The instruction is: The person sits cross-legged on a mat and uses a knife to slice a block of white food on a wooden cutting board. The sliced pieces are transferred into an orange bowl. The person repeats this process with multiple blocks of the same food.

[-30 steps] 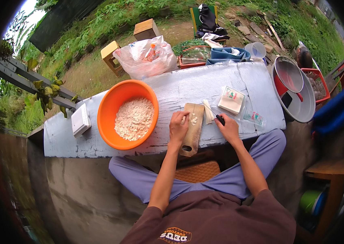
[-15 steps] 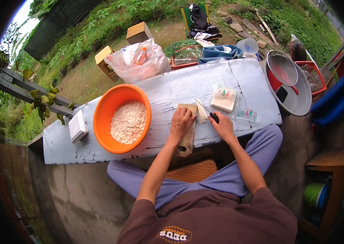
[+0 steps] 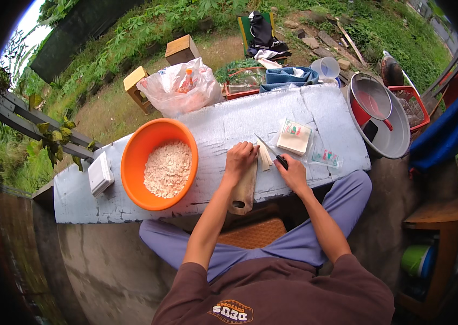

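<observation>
My right hand (image 3: 293,173) is closed on the black handle of a knife (image 3: 281,161). Its thin blade points away and to the left, over pale, flat strips (image 3: 265,157) lying at the right edge of a wooden cutting board (image 3: 243,197). On the board's far part rests my left hand (image 3: 240,159), its fingers curled together just left of the strips; whatever lies under them is hidden. Right of the blade sits a stack of pale square sheets in a clear printed packet (image 3: 294,137), with a flat piece of clear wrapper (image 3: 326,157) beside it.
An orange basin (image 3: 126,168) of pale crumbly flakes stands left of the board, and a white box-like object (image 3: 99,173) lies farther left. A plastic bag (image 3: 177,100) is at the table's far edge. To the right, a grey basin (image 3: 394,145) holds a red-handled strainer (image 3: 371,96).
My left fingers have drawn together and curled, where before they lay more spread over the board. The knife has swung, its blade now showing clearly across the strips. The view has shifted slightly.
</observation>
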{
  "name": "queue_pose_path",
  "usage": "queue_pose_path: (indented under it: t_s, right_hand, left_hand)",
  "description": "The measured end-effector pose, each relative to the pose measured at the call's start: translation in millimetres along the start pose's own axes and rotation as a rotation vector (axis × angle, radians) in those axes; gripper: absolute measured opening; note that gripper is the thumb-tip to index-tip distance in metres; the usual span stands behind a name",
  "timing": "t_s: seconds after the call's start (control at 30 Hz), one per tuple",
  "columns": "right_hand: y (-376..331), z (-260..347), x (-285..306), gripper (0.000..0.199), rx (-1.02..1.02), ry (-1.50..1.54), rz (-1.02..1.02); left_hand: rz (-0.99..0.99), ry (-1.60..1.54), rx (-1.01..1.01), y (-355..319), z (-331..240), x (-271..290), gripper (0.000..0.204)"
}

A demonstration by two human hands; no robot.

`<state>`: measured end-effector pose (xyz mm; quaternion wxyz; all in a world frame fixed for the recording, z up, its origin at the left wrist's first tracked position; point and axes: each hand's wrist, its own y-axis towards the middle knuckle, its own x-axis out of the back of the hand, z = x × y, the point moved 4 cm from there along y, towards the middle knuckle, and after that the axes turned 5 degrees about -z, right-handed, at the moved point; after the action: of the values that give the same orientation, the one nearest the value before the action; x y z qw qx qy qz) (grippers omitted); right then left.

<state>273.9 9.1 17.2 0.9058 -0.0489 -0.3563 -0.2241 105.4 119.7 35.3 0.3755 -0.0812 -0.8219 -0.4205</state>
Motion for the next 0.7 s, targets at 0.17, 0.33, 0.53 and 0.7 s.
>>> queue_pose_path:
  t_s: [0.17, 0.33, 0.53, 0.7]
  right_hand:
    - [0.1, -1.0, -1.3, 0.034, -0.026, 0.016, -0.008]
    - [0.3, 1.1, 1.1, 0.033, -0.031, 0.051, 0.016]
    - [0.4, 1.5, -2.0, 0.032, -0.002, 0.012, -0.006]
    - [-0.7, 1.8, -0.3, 0.032, -0.009, 0.024, -0.027]
  left_hand:
    - [-0.020, -0.012, 0.217, -3.3, -3.7, 2.4, 0.016]
    - [0.194, -0.019, 0.318, 7.1, -6.0, -5.5, 0.026]
    - [0.285, -0.027, 0.458, 6.6, 7.9, -17.5, 0.027]
    - [0.239, -0.027, 0.514, 9.1, 5.5, -22.1, 0.024]
